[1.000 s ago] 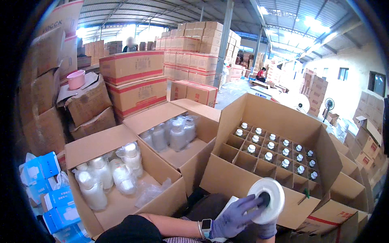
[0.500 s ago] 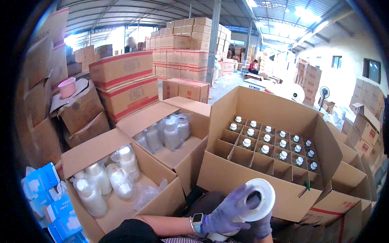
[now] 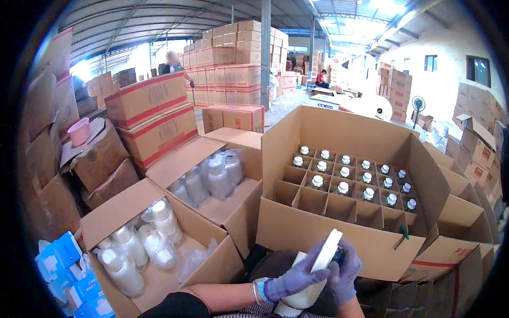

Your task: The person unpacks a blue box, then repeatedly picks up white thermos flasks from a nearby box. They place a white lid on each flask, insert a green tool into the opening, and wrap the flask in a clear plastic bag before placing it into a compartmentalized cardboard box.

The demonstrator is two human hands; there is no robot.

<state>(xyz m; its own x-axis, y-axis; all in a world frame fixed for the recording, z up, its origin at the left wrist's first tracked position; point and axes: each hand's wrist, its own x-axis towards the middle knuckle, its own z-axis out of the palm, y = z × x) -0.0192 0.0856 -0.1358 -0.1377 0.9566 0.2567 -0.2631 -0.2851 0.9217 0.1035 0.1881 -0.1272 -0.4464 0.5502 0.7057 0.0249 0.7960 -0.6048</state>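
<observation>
Both my hands wear purple-grey gloves and are low in the head view, in front of the cartons. My left hand (image 3: 297, 276) is closed on a white round piece with a wide flat rim (image 3: 327, 249), seen nearly edge-on. Its exact kind is unclear. My right hand (image 3: 345, 271) has its fingers bent at the other side of the piece, by a small dark part (image 3: 337, 255). Below the hands a white curved body (image 3: 306, 298) shows; whether it belongs to the piece I cannot tell. Beyond stands an open divided carton (image 3: 323, 220) with several white-capped bottles (image 3: 343, 187).
At left, two open cartons (image 3: 209, 259) (image 3: 241, 204) hold white bottles in clear plastic bags (image 3: 160, 246). Blue packs (image 3: 66, 265) lie at the far left. A green-tipped thing (image 3: 404, 232) sticks up at the divided carton's near edge. Stacked cartons (image 3: 154, 100) and a distant person (image 3: 173, 66) are behind.
The white piece has turned from showing its ring and dark opening to nearly edge-on. My right hand, mostly hidden before, now shows beside it. The view has shifted slightly.
</observation>
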